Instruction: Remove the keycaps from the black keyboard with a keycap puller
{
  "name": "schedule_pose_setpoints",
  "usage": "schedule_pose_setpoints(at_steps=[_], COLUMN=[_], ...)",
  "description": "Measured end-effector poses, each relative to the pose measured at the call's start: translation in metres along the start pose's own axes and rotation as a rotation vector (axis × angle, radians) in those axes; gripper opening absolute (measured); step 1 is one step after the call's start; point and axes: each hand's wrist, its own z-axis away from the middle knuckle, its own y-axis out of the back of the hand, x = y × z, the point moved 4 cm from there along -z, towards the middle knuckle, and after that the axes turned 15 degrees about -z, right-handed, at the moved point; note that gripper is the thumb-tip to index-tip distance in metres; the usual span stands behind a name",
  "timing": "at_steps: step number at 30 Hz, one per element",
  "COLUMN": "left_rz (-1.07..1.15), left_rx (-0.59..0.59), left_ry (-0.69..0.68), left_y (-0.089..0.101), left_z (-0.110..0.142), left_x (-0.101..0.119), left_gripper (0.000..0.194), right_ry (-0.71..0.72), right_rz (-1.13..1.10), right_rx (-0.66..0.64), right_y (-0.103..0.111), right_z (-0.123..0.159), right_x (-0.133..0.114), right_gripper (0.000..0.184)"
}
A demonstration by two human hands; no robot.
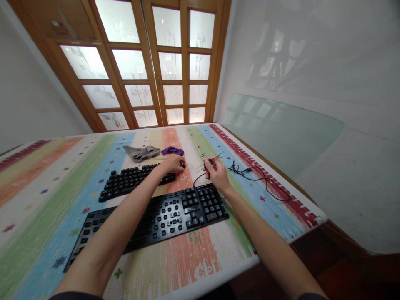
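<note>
A black keyboard [175,212] lies at a slant across the front. Its number pad and right-hand keys carry caps, while much of the main area shows bare switches. Behind it several removed keycaps [128,179] stand in rows. Past their right end, my left hand [173,164] is closed in a pinch on a small black keycap [183,166]. My right hand [216,171], fingers closed, grips a thin wire keycap puller [199,168]; its wire loops stick out to the left. Both hands are above the keyboard's far edge, a short gap between them.
A grey cloth [142,153] and a purple cloth [172,151] lie behind the keycaps. The keyboard's black cable [265,178] trails in loops to the right. A striped tablecloth [200,266] covers the table. A wall stands to the right, glazed wooden doors [184,48] beyond.
</note>
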Motion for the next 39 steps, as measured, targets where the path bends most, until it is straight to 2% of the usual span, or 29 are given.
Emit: schedule_pose_setpoints(at_steps=[9,14,17,25,33,39], left_rz=[0.029,0.078,0.106,0.081,-0.041,-0.119], left_rx=[0.016,0.038,0.051,0.106,0.139,0.138], left_ry=[-0.015,-0.001,0.014,0.033,0.071,0.06], left_y=[-0.004,-0.01,-0.014,-0.016,-0.019,-0.018], left_z=[-0.001,-0.002,-0.001,0.001,-0.006,-0.01], left_x=[0.002,-0.002,-0.003,-0.001,-0.011,-0.014], left_gripper=[0.017,0.055,0.066,0.047,0.046,0.03], right_ry=[-0.012,-0.003,0.003,0.003,-0.01,-0.02], right_rz=[-0.006,-0.014,-0.011,-0.012,-0.005,-0.013], right_rx=[0.002,0.007,0.012,0.004,-0.015,-0.02], right_y=[0.001,0.001,0.001,0.0,0.0,-0.002], right_z=[0.0,-0.001,-0.001,-0.001,-0.001,0.001], right_x=[0.003,0.002,0.002,0.002,0.005,0.005], right_gripper=[0.042,0.044,0.045,0.043,0.04,0.04])
